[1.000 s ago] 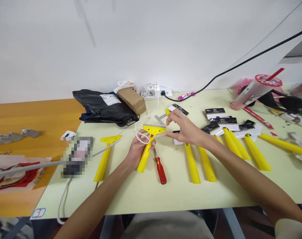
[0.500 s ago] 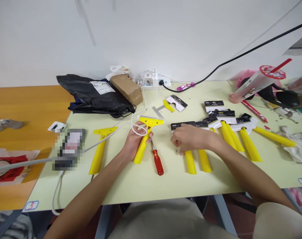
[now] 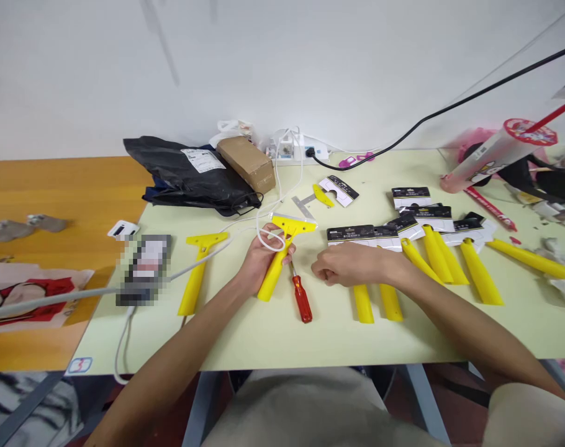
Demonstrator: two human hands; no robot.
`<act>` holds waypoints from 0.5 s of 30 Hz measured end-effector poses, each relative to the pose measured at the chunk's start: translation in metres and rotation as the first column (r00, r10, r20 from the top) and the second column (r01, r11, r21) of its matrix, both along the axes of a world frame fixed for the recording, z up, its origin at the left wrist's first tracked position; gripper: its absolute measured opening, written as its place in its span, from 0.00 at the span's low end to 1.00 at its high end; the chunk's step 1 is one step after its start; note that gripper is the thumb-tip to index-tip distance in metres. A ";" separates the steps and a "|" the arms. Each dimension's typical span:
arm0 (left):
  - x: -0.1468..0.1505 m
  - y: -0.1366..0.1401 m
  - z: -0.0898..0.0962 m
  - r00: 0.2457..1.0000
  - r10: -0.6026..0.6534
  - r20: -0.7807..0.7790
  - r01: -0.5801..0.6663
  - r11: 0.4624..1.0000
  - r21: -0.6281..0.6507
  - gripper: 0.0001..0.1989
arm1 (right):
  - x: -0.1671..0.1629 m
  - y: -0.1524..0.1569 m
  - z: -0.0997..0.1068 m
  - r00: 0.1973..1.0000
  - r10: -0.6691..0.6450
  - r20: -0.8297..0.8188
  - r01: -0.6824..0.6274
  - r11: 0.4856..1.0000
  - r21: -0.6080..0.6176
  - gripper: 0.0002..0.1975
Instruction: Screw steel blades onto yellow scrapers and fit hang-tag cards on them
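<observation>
My left hand is closed round the handle of a yellow scraper, whose wide head points away from me. A white cable loop crosses that scraper. Just right of it lies a screwdriver with a red handle. My right hand is low over the table, fingers curled together; whatever they pinch is hidden. Beneath and beside it lie yellow handles and black-and-white cards. Another yellow scraper rests at the left. Farther back are a flat metal piece and a small yellow head piece.
Behind stand a black plastic bag, a cardboard box and a power strip with cables. A blurred-out device lies left. More yellow handles, a tilted drink cup and crumpled tissue are right.
My right hand has shifted left, away from the loose handles and toward the screwdriver. My left hand still holds the scraper. The whole view has turned slightly left.
</observation>
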State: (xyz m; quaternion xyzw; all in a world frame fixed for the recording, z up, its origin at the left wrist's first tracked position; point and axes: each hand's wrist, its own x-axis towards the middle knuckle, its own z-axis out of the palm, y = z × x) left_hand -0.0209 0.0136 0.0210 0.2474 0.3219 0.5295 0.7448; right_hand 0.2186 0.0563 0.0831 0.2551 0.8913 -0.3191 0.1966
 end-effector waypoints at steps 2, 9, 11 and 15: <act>-0.001 0.000 0.000 1.000 -0.003 0.007 0.003 1.000 0.003 0.27 | 0.001 0.001 -0.001 1.000 -0.002 -0.018 0.002 1.000 -0.003 0.09; -0.001 0.001 0.000 1.000 -0.005 0.007 0.005 1.000 0.007 0.26 | 0.004 0.008 0.022 0.821 -0.106 -0.561 0.178 0.981 0.074 0.06; 0.000 0.000 0.000 1.000 -0.026 0.007 0.025 0.999 0.020 0.26 | 0.003 0.012 0.024 0.698 -0.090 -0.710 0.303 0.936 0.180 0.06; 0.001 -0.003 0.002 0.998 -0.061 -0.004 0.061 0.998 0.022 0.24 | 0.002 0.020 0.011 0.661 -0.067 -0.747 0.391 0.881 0.267 0.07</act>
